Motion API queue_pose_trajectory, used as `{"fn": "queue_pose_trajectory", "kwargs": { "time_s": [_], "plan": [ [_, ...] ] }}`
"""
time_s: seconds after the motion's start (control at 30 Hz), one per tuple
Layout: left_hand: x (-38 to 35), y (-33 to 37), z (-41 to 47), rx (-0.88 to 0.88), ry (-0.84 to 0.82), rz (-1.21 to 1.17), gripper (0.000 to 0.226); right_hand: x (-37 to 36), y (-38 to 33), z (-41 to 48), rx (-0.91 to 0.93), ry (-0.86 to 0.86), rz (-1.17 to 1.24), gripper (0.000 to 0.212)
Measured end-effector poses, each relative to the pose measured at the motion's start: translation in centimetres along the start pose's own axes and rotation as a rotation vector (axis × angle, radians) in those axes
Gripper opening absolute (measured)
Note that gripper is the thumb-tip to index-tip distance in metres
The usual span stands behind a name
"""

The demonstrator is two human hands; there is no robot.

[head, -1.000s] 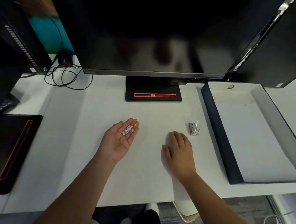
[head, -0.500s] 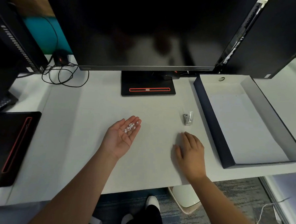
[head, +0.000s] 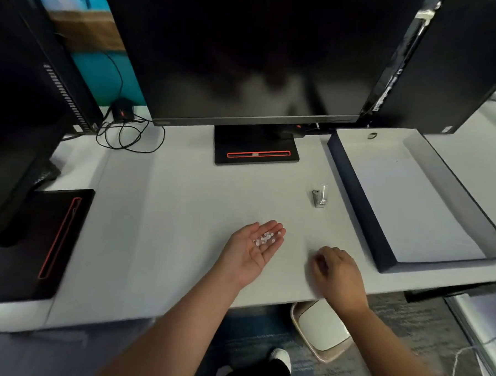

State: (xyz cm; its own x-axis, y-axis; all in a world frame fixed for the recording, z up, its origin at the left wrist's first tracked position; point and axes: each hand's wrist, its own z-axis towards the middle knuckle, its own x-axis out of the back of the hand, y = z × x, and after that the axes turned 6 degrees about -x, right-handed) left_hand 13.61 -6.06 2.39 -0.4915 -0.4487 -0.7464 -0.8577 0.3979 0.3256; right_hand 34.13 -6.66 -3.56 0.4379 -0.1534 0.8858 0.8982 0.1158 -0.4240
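White desk [head: 182, 213], dark monitors [head: 248, 58]. Left hand [head: 252, 251] palm-up, fingers relaxed, cradling tiny beads [head: 265, 238]; right hand [head: 337, 273], flat before, now curled on nothing visible, probably prepping a pinch.

Left hand [head: 255, 245] lies palm up over the desk [head: 182, 213], fingers nearly straight, a small heap of white beads [head: 265, 239] resting on them. Right hand [head: 337, 271] sits just beside it near the desk's front edge, knuckles up and fingers curled under, blurred, so a pinch can't be made out. Beyond it a small clear packet [head: 320, 196] lies on the desk, close to the dark wall of an open tray [head: 353, 193]. A dark monitor [head: 248, 58] stands at the back, and a bin [head: 320, 329] sits below the desk.
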Motion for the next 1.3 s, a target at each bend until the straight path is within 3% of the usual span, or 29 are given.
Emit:
{"fn": "queue_pose_trajectory", "kwargs": {
  "time_s": [0.13,0.3,0.47,0.67,0.9,1.3],
  "plan": [
    [-0.9,-2.8,0.0,0.084,-0.01,0.047,0.029,1.5,2.6,-1.9,-0.058,-0.041,-0.088,0.035],
    [-2.6,-6.9,0.3,0.181,-0.025,0.107,0.028,3.7,6.6,-4.6,-0.134,0.076,-0.108,0.01],
    [-3.9,-11.8,0.0,0.255,-0.059,0.181,0.031,4.7,10.5,-8.1,-0.161,-0.012,-0.157,0.049],
    [-3.9,-17.9,-0.5,0.335,-0.073,0.232,0.035,3.7,15.2,-10.9,-0.252,-0.17,-0.209,0.066],
    [-0.1,-21.8,2.7,0.371,0.016,0.28,0.03,0.7,19.7,-12.8,-0.334,-0.444,-0.335,0.058],
    [11.2,-27.0,13.6,0.419,0.144,0.507,0.028,-8.6,25.9,-13.6,-0.39,-0.623,-0.336,0.047]
  ]
}}
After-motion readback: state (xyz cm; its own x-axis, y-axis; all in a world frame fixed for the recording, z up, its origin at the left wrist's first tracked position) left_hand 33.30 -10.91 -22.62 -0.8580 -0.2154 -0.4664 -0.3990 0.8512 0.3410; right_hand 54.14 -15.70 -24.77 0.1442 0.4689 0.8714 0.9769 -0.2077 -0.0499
